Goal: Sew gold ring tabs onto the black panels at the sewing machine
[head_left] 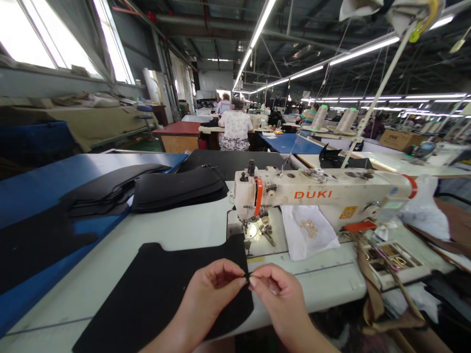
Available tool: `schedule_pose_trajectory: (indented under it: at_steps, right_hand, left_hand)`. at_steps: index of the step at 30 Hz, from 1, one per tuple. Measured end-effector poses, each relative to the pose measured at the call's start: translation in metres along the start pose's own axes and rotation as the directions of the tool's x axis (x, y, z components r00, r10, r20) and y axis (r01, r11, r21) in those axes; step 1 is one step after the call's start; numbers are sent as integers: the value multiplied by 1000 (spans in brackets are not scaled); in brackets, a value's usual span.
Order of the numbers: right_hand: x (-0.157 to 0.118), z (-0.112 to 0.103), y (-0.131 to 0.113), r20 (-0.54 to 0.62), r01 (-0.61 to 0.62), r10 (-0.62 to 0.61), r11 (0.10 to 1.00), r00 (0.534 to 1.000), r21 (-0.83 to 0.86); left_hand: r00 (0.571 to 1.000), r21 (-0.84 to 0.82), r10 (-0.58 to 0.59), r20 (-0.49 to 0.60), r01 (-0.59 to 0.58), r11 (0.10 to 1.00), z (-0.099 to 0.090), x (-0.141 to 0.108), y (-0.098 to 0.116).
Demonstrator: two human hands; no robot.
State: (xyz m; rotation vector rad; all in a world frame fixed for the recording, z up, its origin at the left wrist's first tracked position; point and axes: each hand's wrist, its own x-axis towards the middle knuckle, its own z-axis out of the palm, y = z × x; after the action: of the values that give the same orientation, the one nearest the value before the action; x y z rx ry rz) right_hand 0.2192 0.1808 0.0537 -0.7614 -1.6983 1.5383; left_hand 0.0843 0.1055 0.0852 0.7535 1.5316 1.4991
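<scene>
Pinching a tiny dark piece (248, 277), perhaps fabric: left hand (211, 299), right hand (283, 296), by a flat round-cornered black panel (154, 289).

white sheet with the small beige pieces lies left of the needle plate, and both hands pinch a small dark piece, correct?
Wrong side: the head view shows the white sheet with the small beige pieces right, not left, of the needle plate. Left hand and right hand do pinch the small dark piece.

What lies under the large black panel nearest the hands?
The pale tabletop shows beside the black panel; whatever lies directly beneath it is covered and cannot be seen.
</scene>
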Motion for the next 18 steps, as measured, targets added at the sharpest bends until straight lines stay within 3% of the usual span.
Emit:
schedule_pose_trajectory:
  at_steps: [4,7,10,18]
  right_hand:
    - [0,-3,-4,31,-104,100,974,995,203]
    - [2,-5,-7,83,-164,148,956,986,243]
    - [4,-8,-10,104,-165,147,968,984,188]
    - [5,-14,-15,116,57,-42,989,992,-136]
  left_hand:
    - [994,93,113,8,-114,989,-2,-5,-8]
    - [981,194,196,11,-194,962,-5,-7,-12]
    - [968,297,252,0,-241,924,-6,-8,-12]
    - [969,382,246,-5,-226,896,-8,-9,-16]
